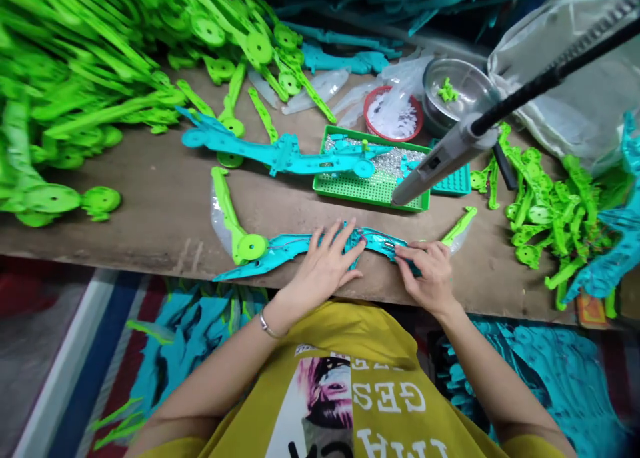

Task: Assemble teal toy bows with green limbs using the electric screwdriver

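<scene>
While a person in a mustard T-shirt [345, 331] works at a brown table [150, 185], the left hand [327, 258] lies over the middle of a blue plastic frame [287, 248] at the near edge, fingers spread. The right hand [430, 271] touches the frame's right part, thumb and fingertips pressed together; what they pinch is too small to tell. A green arm [227, 208] rises at the frame's left end, another green limb [460, 225] beyond the right hand. Farther back, a second blue frame [250, 151] overlaps a green basket [373, 195] of small silver pieces [397, 161], beneath a slanting gray tool [440, 158]. Green parts [90, 65] crowd the far left.
</scene>
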`<action>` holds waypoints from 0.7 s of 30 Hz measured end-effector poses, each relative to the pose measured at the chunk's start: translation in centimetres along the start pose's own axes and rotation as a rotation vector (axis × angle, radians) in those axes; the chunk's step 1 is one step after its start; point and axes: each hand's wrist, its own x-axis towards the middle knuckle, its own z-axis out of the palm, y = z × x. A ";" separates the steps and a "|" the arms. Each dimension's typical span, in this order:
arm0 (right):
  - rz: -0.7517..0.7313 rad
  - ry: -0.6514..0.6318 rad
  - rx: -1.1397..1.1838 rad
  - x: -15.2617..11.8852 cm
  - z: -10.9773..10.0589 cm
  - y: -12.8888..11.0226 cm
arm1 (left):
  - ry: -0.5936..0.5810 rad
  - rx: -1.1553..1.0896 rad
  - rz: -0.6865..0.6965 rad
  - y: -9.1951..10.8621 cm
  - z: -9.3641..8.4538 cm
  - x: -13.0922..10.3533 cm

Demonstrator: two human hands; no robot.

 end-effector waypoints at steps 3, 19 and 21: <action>-0.054 -0.019 0.050 1.6 -0.1 -0.8 | 0.039 0.019 -0.076 1.0 0.5 -0.4; -0.206 -0.495 -0.216 20.3 10.6 -6.8 | 0.258 0.007 -0.241 3.9 3.9 -1.4; -0.213 -0.501 -0.260 20.6 10.0 -7.3 | 0.263 0.006 -0.246 3.8 3.8 -1.4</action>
